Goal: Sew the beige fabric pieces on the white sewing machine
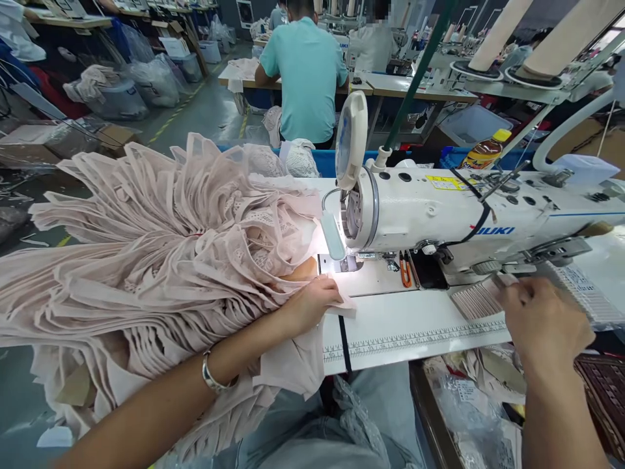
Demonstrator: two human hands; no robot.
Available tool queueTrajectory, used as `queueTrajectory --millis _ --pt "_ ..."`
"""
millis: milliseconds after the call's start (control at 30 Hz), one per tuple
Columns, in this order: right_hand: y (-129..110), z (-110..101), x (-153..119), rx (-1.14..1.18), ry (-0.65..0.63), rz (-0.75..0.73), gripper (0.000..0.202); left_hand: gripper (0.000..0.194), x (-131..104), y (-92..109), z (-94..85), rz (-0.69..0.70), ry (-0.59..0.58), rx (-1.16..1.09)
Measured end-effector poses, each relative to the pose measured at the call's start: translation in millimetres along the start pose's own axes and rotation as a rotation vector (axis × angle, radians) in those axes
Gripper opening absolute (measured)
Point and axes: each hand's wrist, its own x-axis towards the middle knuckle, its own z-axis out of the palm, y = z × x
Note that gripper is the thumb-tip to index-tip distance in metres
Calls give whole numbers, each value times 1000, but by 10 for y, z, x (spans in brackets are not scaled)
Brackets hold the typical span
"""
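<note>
My left hand (315, 303) is closed on the edge of a pale pink lace-trimmed garment (278, 228), just left of the needle area of a white sewing machine (405, 208). A large heap of similar pink garments (122, 267) spreads under and beyond my left forearm. On the right, the fingers of my right hand (547, 319) are curled together at the right end of a row of thin pink strips (476, 298) on the table. What lies between those fingertips is hidden.
Orange-handled snips (405, 270) lie behind the ruler tape (415, 340) along the table's front edge. A printed label sheet (581, 283) sits by my right hand. Below is an open drawer (469, 397) with scraps and plastic bags. A person in a teal shirt (305, 78) sits ahead.
</note>
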Motion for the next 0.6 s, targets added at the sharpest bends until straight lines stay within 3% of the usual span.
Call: queueTrajectory --millis 100,167,233,333,400,467,600 --pt "-86 -42 -112 174 243 20 44 37 -132 28 57 147 -49 252" --pt "-220 -57 -244 421 238 0 40 48 -226 83 80 146 -90 483" --pt "-414 -41 -396 729 -23 -57 29 54 -286 149 89 60 -113 679" --pt "-731 62 -592 1036 -587 -166 30 53 -268 206 65 -8 -150 830" --pt "-898 165 -674 1135 -791 -246 39 49 -208 200 33 34 -166 856" --pt "-1018 269 -715 1093 -746 -339 44 44 -159 168 13 90 -165 838" --pt "-1198 398 -718 772 -326 -574 34 45 -187 125 46 76 -172 806"
